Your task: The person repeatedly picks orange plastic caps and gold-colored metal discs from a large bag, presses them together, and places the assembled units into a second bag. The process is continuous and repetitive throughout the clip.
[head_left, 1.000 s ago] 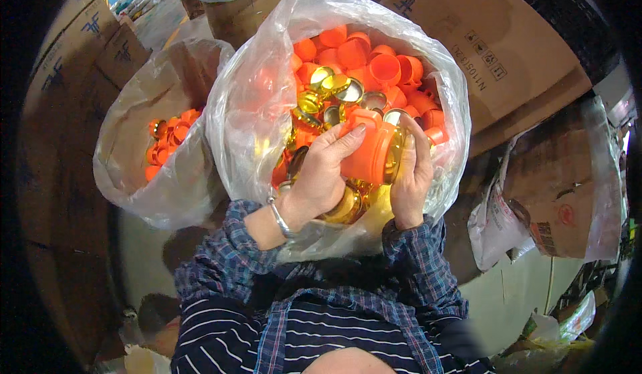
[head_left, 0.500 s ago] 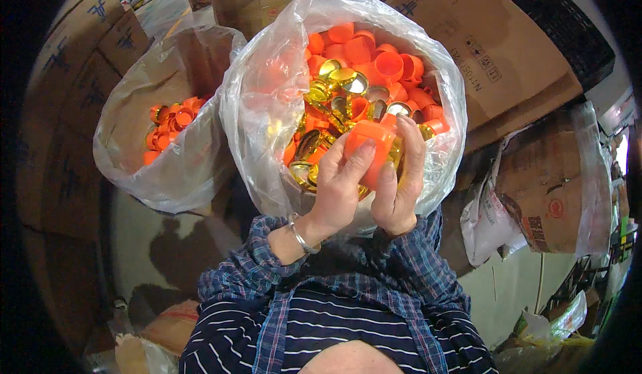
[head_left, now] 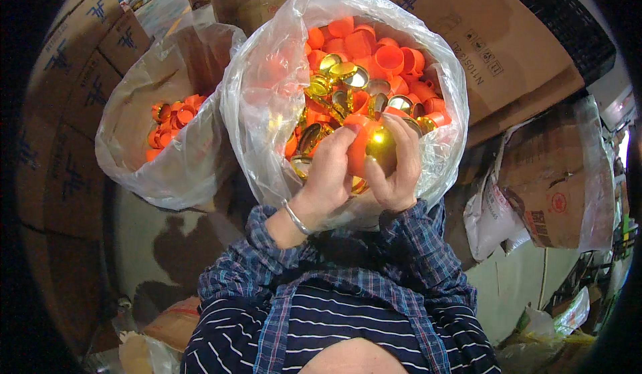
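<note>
My left hand is closed around an orange plastic cap, gripping it from the left; its fingers are partly hidden behind it. Against the cap's right side, my right hand holds a shiny gold round lid between thumb and fingers. Cap and lid appear to touch, though I cannot tell whether they are joined. Both hands are over the near part of a large clear plastic bag. Inside it lie many loose orange caps and gold lids, some silvery underneath.
To the left, a smaller clear-lined container holds more orange pieces. Stacked cardboard boxes line the left side. A large carton stands behind right, with a white sack and another carton nearer.
The gold lid has turned into full view in my right hand, beside the orange cap. My left thumb has shifted toward the cap's left edge.
</note>
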